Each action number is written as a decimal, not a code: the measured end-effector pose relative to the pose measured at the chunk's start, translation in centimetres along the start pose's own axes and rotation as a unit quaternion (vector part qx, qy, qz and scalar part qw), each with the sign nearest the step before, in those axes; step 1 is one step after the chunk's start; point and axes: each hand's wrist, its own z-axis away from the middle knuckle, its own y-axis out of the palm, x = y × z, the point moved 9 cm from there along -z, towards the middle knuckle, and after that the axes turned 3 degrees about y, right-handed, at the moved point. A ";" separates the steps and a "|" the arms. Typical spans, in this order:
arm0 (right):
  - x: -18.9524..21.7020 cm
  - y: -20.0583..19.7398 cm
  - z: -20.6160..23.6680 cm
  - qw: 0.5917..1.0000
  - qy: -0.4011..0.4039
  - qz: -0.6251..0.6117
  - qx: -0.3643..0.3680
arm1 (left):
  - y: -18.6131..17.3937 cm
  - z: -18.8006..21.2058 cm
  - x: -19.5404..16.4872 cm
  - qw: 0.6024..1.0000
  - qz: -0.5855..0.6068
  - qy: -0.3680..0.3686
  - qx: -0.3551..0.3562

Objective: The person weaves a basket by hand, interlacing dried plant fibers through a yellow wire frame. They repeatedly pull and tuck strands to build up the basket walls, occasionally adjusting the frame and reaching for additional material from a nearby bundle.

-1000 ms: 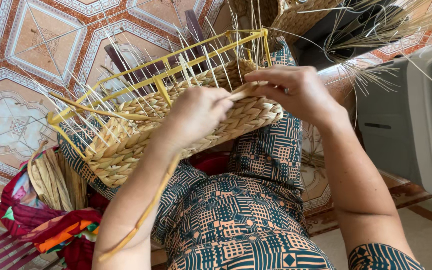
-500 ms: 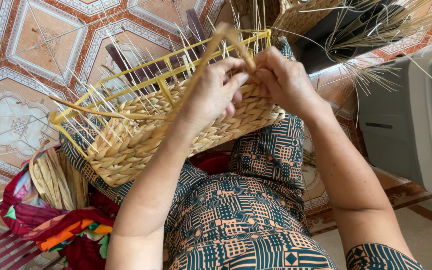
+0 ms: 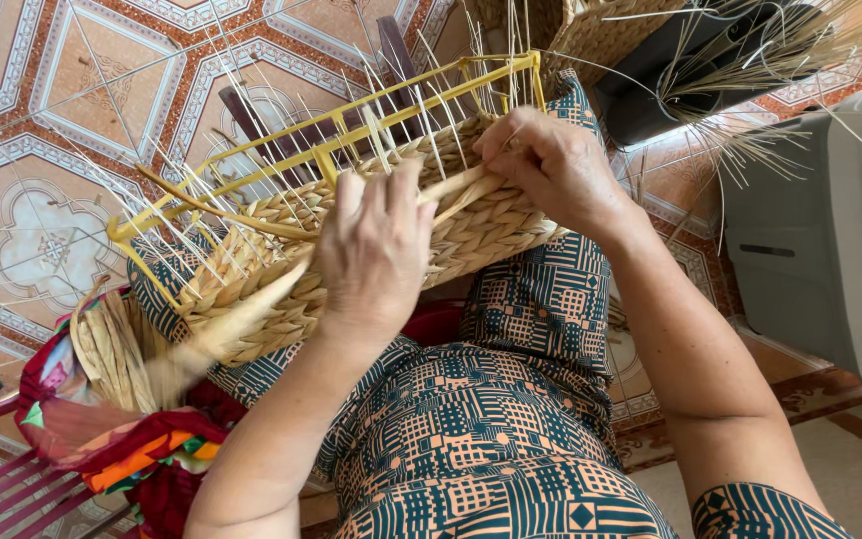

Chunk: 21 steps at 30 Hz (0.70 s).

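Note:
A half-woven straw basket [image 3: 281,269] on a yellow wire frame [image 3: 281,160] rests across my lap, with thin pale stakes sticking up from it. My left hand [image 3: 376,250] lies over the basket's near wall, gripping a flat straw strand [image 3: 241,319] that trails down to the left, blurred. At the basket's right end my right hand [image 3: 551,165] pinches the same strand where it enters the weave.
A bundle of straw strands [image 3: 116,349] lies in colourful cloth [image 3: 141,449] on a red chair at lower left. Loose straw [image 3: 780,50] and a dark bin [image 3: 670,90] sit at upper right, beside a grey appliance [image 3: 840,230]. Patterned tile floor [image 3: 41,200] lies beyond.
My left hand has dropped from the basket's top rim to its near wall, pulling the strand down and to the left. My right hand stays at the right end.

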 end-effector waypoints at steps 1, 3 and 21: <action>-0.2 -0.2 0.0 1.000 0.011 -0.004 -0.024 | 0.5 0.5 0.6 0.999 -0.024 -0.001 0.048; -0.5 -0.2 0.0 0.999 0.026 -0.012 -0.045 | 1.9 2.4 2.1 0.983 0.040 -0.055 0.172; -0.5 -2.1 -0.9 0.990 0.118 -0.066 -0.043 | -7.0 3.5 -3.2 0.974 0.204 0.092 0.038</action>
